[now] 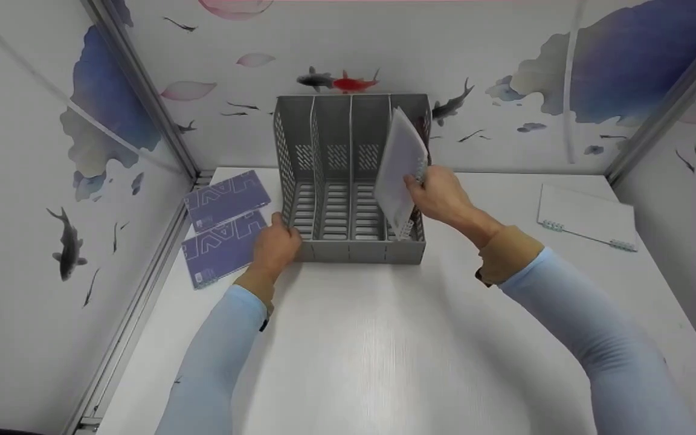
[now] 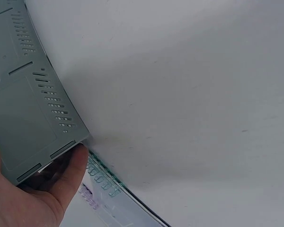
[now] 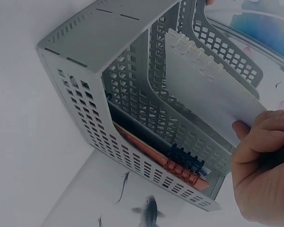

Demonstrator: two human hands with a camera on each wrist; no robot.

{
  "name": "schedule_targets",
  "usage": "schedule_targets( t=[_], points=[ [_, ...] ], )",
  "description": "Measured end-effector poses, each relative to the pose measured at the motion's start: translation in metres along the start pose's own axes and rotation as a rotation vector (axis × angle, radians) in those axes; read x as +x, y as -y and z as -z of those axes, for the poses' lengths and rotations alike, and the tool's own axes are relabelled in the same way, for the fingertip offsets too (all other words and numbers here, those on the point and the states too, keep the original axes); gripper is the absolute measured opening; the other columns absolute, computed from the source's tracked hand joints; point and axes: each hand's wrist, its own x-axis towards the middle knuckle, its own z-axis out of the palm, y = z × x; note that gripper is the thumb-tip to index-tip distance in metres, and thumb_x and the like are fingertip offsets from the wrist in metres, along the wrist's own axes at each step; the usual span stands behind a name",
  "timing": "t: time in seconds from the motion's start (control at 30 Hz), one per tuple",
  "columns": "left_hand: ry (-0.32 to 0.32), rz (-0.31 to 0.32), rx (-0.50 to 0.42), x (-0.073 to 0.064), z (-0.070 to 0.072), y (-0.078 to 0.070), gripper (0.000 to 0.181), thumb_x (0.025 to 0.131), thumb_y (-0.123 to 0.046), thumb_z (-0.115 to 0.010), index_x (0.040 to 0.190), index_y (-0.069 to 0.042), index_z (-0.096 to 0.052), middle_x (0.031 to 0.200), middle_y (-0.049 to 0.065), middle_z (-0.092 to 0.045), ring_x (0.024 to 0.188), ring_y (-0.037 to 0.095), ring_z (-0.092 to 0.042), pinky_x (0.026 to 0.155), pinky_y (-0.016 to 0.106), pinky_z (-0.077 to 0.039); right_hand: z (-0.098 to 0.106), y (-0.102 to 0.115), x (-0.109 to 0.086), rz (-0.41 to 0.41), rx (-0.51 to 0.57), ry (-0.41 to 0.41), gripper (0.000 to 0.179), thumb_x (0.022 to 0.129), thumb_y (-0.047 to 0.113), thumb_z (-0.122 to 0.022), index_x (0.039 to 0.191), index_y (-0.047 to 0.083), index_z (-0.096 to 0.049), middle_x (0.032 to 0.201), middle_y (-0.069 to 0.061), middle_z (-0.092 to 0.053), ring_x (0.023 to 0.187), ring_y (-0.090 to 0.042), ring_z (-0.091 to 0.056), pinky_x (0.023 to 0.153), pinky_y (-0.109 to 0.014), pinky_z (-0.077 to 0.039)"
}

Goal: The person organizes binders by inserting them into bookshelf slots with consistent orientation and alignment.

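Notebook (image 1: 397, 169) seems mid-slotting, right half of rack (image 1: 360, 252), right hand's (image 1: 443, 194) fingers pinching it, left hand's (image 1: 277, 246) gripping rack's left corner; wants lowering.

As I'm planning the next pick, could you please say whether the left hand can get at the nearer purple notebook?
Probably yes: the left hand is close beside the nearer purple notebook, which lies largely exposed, though it should first release the gray rack.
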Motion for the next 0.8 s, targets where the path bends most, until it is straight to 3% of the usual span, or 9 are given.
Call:
schedule_targets(
  t=[0.13, 0.27, 0.43, 0.57, 0.63, 0.8],
  points=[
    [-0.013, -0.003, 0.009, 0.000, 0.000, 0.001, 0.068, 0.111, -0.033, -0.041, 0.169, 0.003, -0.034, 0.130, 0.034, -0.077, 0.115, 0.049, -0.078, 0.104, 0.060, -0.060, -0.004, 0.005, 0.007, -0.007, 0.014, 0.003, 0.047, 0.116, 0.030, -0.055, 0.121, -0.013, -0.074, 0.101, -0.023, -0.078, 0.083, -0.029, -0.067, 0.073, -0.042, -0.052],
    [-0.023, 0.003, 0.013, 0.000, -0.001, 0.002, 0.067, 0.111, -0.033, -0.042, 0.167, 0.003, -0.036, 0.131, 0.034, -0.076, 0.120, 0.051, -0.077, 0.106, 0.061, -0.059, -0.011, 0.012, 0.013, -0.006, -0.007, 0.008, 0.046, 0.116, 0.031, -0.055, 0.109, -0.010, -0.076, 0.082, -0.008, -0.065, 0.069, -0.020, -0.056, 0.062, -0.031, -0.043],
    [-0.026, -0.008, 0.015, -0.003, -0.001, 0.001, 0.065, 0.111, -0.032, -0.043, 0.165, 0.004, -0.039, 0.130, 0.034, -0.076, 0.120, 0.053, -0.076, 0.106, 0.062, -0.059, -0.019, 0.018, 0.020, -0.056, -0.037, 0.027, 0.046, 0.117, 0.033, -0.054, 0.105, -0.006, -0.076, 0.078, -0.005, -0.064, 0.065, -0.017, -0.058, 0.059, -0.029, -0.044],
    [-0.026, -0.006, 0.001, -0.001, -0.001, 0.001, 0.065, 0.112, -0.033, -0.044, 0.165, 0.004, -0.039, 0.133, 0.035, -0.074, 0.124, 0.054, -0.074, 0.109, 0.063, -0.057, -0.025, 0.020, 0.028, -0.097, -0.026, 0.024, 0.048, 0.117, 0.033, -0.054, 0.078, 0.007, -0.061, 0.065, 0.003, -0.052, 0.058, -0.015, -0.052, 0.060, -0.032, -0.044],
    [-0.034, -0.020, -0.001, 0.008, -0.008, 0.010, 0.066, 0.113, -0.037, -0.042, 0.166, 0.002, -0.038, 0.132, 0.035, -0.075, 0.123, 0.053, -0.075, 0.109, 0.061, -0.058, -0.028, 0.020, 0.033, -0.109, -0.021, 0.021, 0.051, 0.118, 0.034, -0.053, 0.072, 0.013, -0.051, 0.061, 0.005, -0.044, 0.056, -0.014, -0.048, 0.060, -0.033, -0.042],
    [-0.023, -0.012, -0.006, 0.007, -0.007, 0.008, 0.066, 0.114, -0.036, -0.043, 0.167, 0.001, -0.036, 0.138, 0.034, -0.073, 0.129, 0.053, -0.073, 0.113, 0.060, -0.057, -0.036, 0.019, 0.040, -0.140, -0.007, -0.001, 0.045, 0.118, 0.033, -0.052, 0.080, 0.011, -0.061, 0.065, 0.004, -0.054, 0.056, -0.013, -0.053, 0.059, -0.031, -0.045]
  ],
)
